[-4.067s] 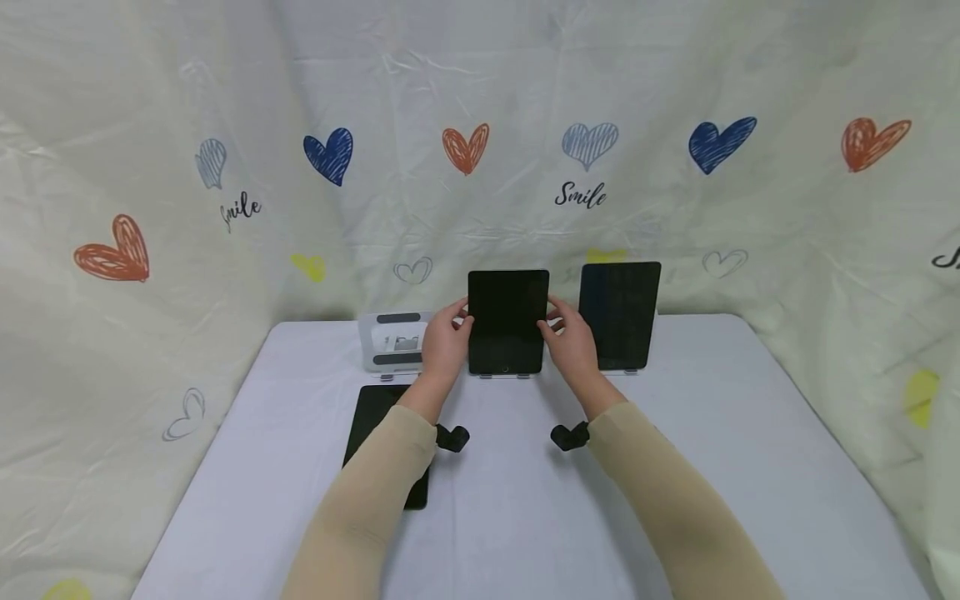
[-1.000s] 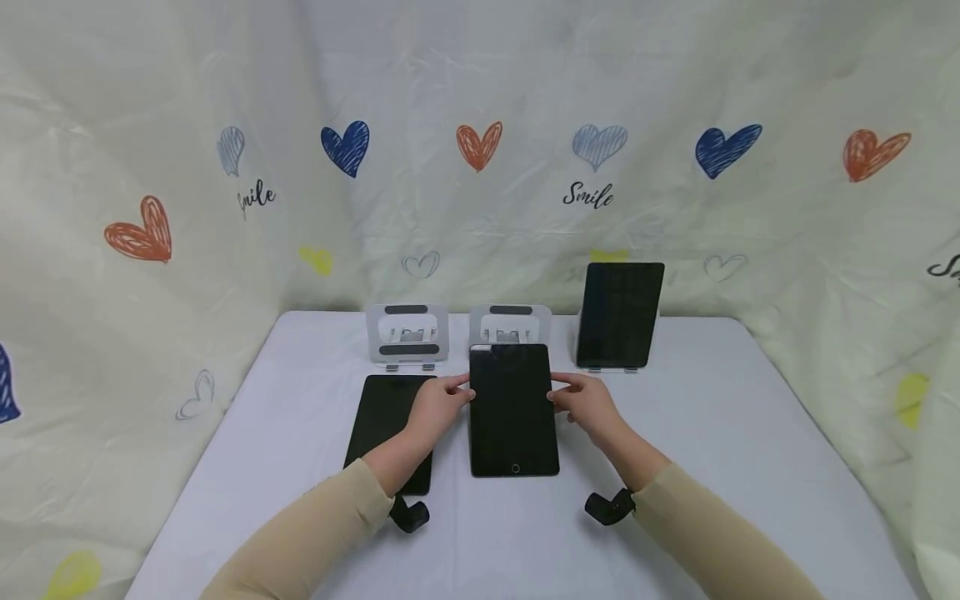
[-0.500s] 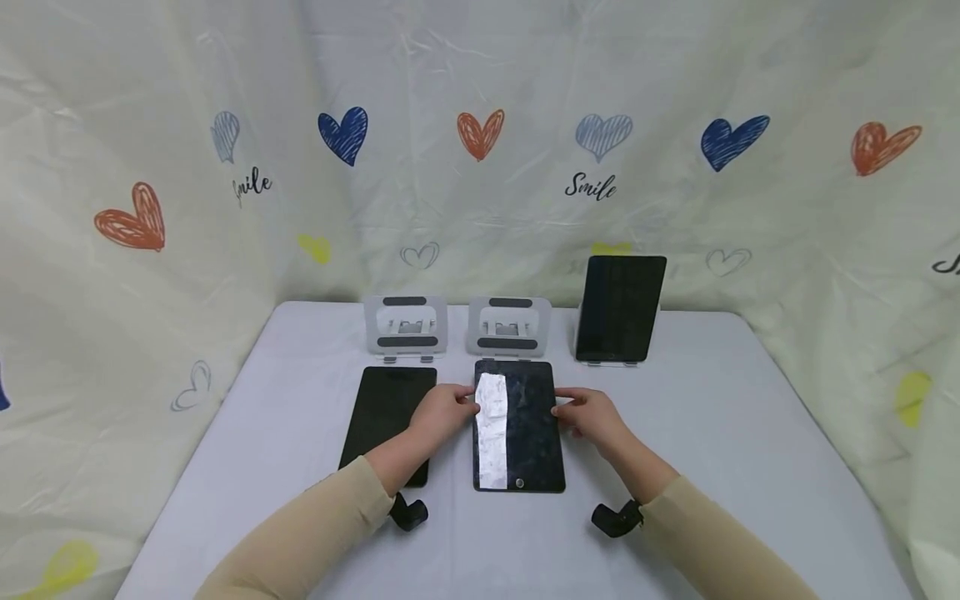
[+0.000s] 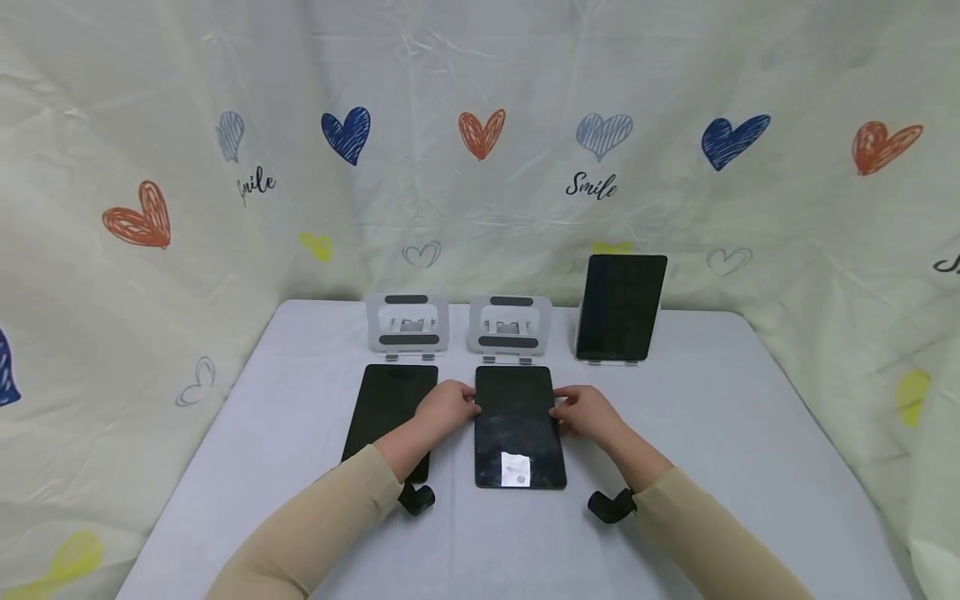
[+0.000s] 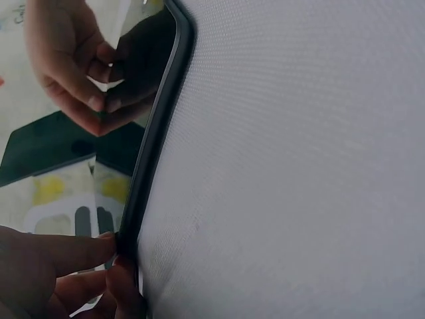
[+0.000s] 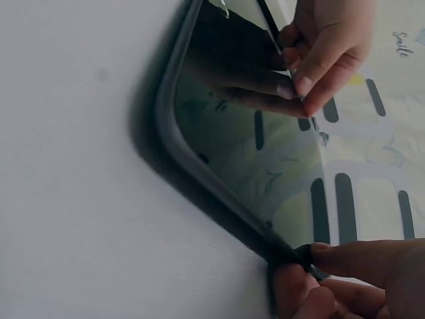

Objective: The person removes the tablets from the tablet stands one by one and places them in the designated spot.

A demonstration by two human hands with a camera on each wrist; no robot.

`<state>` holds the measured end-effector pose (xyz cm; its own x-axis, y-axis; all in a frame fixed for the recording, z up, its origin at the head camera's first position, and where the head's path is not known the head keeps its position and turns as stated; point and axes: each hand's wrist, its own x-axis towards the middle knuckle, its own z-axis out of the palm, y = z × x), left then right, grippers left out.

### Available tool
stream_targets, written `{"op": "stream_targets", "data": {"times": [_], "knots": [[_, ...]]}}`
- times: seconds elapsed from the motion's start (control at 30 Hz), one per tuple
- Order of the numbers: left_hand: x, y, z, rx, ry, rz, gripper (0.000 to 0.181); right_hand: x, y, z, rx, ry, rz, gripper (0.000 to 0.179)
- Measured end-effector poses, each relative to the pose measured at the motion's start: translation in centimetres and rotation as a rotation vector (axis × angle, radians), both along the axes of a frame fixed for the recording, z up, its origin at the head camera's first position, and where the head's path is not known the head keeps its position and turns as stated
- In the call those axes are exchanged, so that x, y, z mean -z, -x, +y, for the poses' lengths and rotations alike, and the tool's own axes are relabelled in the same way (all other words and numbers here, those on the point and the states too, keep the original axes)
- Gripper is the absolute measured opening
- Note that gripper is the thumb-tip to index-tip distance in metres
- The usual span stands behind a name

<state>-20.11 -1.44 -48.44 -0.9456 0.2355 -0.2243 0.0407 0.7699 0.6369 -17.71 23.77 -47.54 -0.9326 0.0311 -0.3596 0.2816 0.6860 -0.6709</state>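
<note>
A black tablet [image 4: 517, 425] lies screen up, low over the table's middle, with its round button toward the near edge. My left hand [image 4: 447, 406] pinches its left edge near the far corner, thumb on top. Opposite, my right hand [image 4: 588, 414] grips the right edge in the same way. In the right wrist view, a dark shadow gap shows under the rim of the tablet [image 6: 219, 183]. Just beyond it stands a grey tablet stand [image 4: 507, 342] with dark pads, holding nothing. To the left lies a second black tablet [image 4: 390, 400], partly covered by my left forearm.
Another grey stand [image 4: 406, 339] holds nothing at the back left. At the back right a third tablet [image 4: 621, 308] leans upright on its stand. A white cloth covers the table [image 4: 712, 467], and a curtain printed with hearts [image 4: 480, 208] hangs behind.
Both hands have brought the middle tablet from upright on its stand forward and down, tilting it nearly flat in front. Over the last half second it has barely moved; the glare on its screen shifted.
</note>
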Motion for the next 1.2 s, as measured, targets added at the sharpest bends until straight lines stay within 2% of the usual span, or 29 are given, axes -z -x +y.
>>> {"op": "stream_targets", "data": {"times": [0.2,0.4,0.63,0.77,0.9,1.2], "knots": [[0.2,0.2,0.2,-0.020,0.009,0.004,0.035,-0.1,0.7,-0.1,-0.033,-0.050,-0.013,0.043],[0.6,0.3,0.3,-0.021,0.005,0.038,0.033,-0.3,0.6,-0.2,-0.036,-0.093,-0.005,0.043],[0.2,0.1,0.3,-0.027,0.013,0.044,0.033,-0.2,0.3,0.0,-0.048,-0.092,0.002,0.042],[0.2,0.1,0.2,-0.036,-0.037,-0.017,0.037,-0.3,0.0,0.5,-0.054,-0.097,0.017,0.041],[0.4,0.2,0.0,-0.067,-0.087,-0.044,0.036,-0.1,-0.2,1.2,-0.055,-0.100,0.042,0.041],[0.7,0.5,0.1,-0.098,-0.175,0.037,0.035,-0.3,-0.5,3.4,-0.040,-0.114,0.155,0.040]]}}
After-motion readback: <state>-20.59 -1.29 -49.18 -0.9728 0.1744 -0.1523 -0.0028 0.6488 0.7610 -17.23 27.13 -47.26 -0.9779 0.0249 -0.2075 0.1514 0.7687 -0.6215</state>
